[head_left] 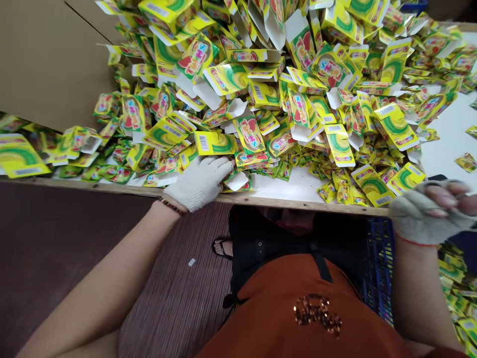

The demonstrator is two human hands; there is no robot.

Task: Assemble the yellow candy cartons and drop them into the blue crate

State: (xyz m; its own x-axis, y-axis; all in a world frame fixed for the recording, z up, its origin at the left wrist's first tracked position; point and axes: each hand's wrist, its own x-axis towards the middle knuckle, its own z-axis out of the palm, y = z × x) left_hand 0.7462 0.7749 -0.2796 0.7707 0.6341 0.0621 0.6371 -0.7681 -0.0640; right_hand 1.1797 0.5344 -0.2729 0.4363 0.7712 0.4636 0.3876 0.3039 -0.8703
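My left hand [201, 183], in a white knit glove, lies palm down at the table's front edge. Its fingers reach right among small yellow and green boxes, their tips partly hidden beside a box with fruit print [250, 135]. At the right edge, my right hand [432, 206] wears a greyish glove with bare fingertips. Those fingers are curled and blurred; a dark item shows partly behind them, too hidden to name. Left of this hand lie a yellow box [372, 185] and small candy packets [341, 186].
A large heap of boxes [298, 94] covers much of the white table [288, 186], which has a wooden front edge [268, 201]. Brown cardboard [48, 59] stands at upper left. Below the table at right is a blue crate [380, 268], with more boxes [460, 298] beyond.
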